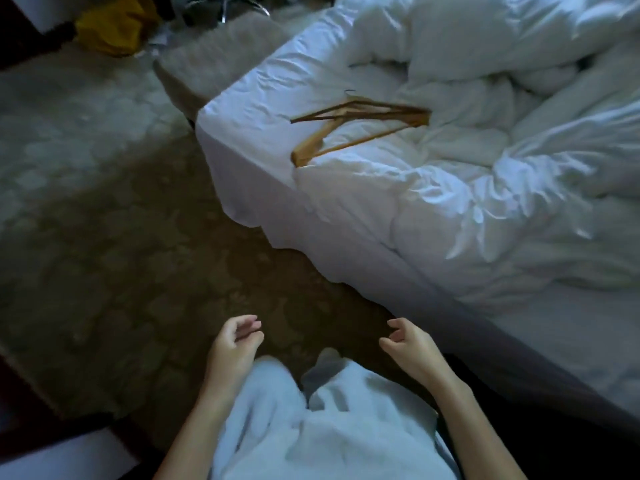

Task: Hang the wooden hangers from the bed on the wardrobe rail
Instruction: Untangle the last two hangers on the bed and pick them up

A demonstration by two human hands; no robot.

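Observation:
Wooden hangers (360, 124) lie in a loose pile near the foot corner of the bed (242, 109), on the white sheet, with a thin metal hook sticking up at their far end. How many hangers there are I cannot tell. My left hand (235, 344) and my right hand (407, 344) hover low over the carpet, well short of the hangers. Both hands are empty with fingers loosely curled and apart. No wardrobe rail is in view.
A crumpled white duvet (502, 150) covers the bed to the right. Patterned carpet (104, 202) stretches to the left. A beige bench (214, 60) stands at the bed's foot, with a yellow bag (110, 26) beyond. My legs in light trousers (311, 427) fill the bottom.

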